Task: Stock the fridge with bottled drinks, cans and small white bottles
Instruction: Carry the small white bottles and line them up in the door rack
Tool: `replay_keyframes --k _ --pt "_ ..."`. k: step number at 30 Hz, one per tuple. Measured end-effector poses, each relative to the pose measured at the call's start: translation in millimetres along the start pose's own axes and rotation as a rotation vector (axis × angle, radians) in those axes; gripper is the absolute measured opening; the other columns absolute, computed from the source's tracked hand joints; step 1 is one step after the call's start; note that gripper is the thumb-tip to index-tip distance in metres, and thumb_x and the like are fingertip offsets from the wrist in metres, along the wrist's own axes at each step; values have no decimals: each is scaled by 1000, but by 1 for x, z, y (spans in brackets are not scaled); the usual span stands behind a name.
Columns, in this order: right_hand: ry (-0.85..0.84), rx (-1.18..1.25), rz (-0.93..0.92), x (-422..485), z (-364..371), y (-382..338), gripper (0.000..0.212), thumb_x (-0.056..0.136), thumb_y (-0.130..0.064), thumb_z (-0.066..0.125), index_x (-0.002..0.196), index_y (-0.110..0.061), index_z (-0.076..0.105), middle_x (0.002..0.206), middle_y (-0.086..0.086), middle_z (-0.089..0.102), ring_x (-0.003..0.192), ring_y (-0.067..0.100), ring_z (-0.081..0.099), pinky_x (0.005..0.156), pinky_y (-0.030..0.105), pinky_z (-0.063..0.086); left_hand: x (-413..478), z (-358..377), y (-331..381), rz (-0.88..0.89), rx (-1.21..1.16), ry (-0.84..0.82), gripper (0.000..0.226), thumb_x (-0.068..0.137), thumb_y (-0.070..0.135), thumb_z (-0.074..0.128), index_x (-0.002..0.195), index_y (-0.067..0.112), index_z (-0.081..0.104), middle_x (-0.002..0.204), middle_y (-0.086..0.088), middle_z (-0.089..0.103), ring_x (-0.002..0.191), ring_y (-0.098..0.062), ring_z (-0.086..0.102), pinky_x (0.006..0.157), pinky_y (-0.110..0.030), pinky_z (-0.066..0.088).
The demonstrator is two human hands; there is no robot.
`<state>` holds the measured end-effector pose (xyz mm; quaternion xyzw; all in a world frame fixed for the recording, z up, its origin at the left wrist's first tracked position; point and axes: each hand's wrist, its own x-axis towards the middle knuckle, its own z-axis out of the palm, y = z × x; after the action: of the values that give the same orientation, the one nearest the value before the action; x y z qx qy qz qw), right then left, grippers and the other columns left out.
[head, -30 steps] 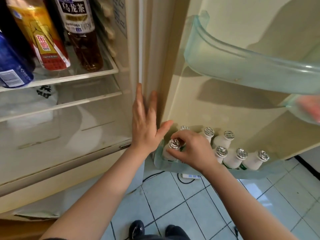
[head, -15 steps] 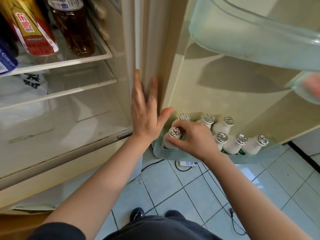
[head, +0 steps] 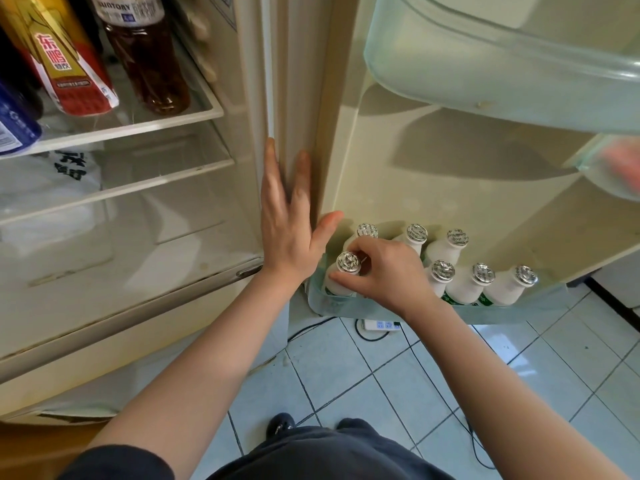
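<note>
Several small white bottles with silver foil caps stand in the lowest door shelf of the open fridge. My right hand grips the leftmost front small white bottle by its neck, its base down in the shelf's left corner. My left hand lies flat and open against the fridge's front edge by the door hinge, thumb near the shelf. Bottled drinks stand on an inner shelf: a brown tea bottle, a yellow and red bottle and a blue one.
A translucent upper door shelf juts out overhead at the right. Inside the fridge a white plastic bag lies on a lower glass shelf. A power strip and cables lie on the tiled floor under the door. My shoes are below.
The view has tilted slightly down and my torso has come into view. My right hand stays on the leftmost bottle, shifting little. My left hand keeps its place on the fridge edge.
</note>
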<state>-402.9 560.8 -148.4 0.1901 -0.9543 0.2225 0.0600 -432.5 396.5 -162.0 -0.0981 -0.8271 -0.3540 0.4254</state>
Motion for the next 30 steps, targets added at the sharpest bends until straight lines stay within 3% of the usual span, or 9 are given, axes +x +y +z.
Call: replay_keyframes --k 5,9,14,19,22,25,30 --pt "-24 21 7 -1 -5 1 38 70 -54 72 87 -22 65 71 -7 66 67 12 60 55 27 42 -1 1 2 -8 -7 -5 71 95 57 29 142 5 20 145 -42 12 142 -26 6 117 -36 14" --pt "-5 12 -27 -3 -5 1 36 71 -53 73 88 -22 66 72 -7 66 67 11 59 55 24 35 -1 0 3 -15 2 -11 71 95 56 30 142 5 19 145 -41 12 142 -25 5 117 -35 13" --pt "46 -42 -146 -8 -10 2 40 78 -55 62 91 -18 71 69 -3 67 64 19 58 67 29 40 0 -2 4 -16 0 -12 71 95 57 30 142 6 19 145 -41 13 142 -25 7 117 -34 15" --pt "271 103 -113 -16 -15 3 23 86 -33 61 91 -14 73 73 -5 68 67 16 61 66 31 48 -1 -3 4 -25 6 -22 71 94 58 30 143 8 18 147 -39 12 142 -24 6 117 -31 13" --pt "324 168 -30 -10 -24 7 16 89 -22 58 93 -13 71 78 -4 69 72 16 62 64 37 50 -1 -2 5 -26 7 -10 71 94 58 30 143 8 19 146 -38 12 142 -25 7 117 -33 14" --pt "231 146 21 0 -27 11 21 88 -17 61 107 -12 68 93 0 69 84 20 62 68 41 52 -1 -1 4 -12 8 1 70 95 57 30 142 7 19 146 -37 12 142 -27 8 117 -36 15" --pt "-6 -24 -10 18 -27 14 41 86 -20 59 127 -19 56 124 1 59 105 23 59 81 36 49 -1 0 4 -5 4 10 70 94 57 29 142 7 20 146 -36 12 142 -27 9 116 -38 18"
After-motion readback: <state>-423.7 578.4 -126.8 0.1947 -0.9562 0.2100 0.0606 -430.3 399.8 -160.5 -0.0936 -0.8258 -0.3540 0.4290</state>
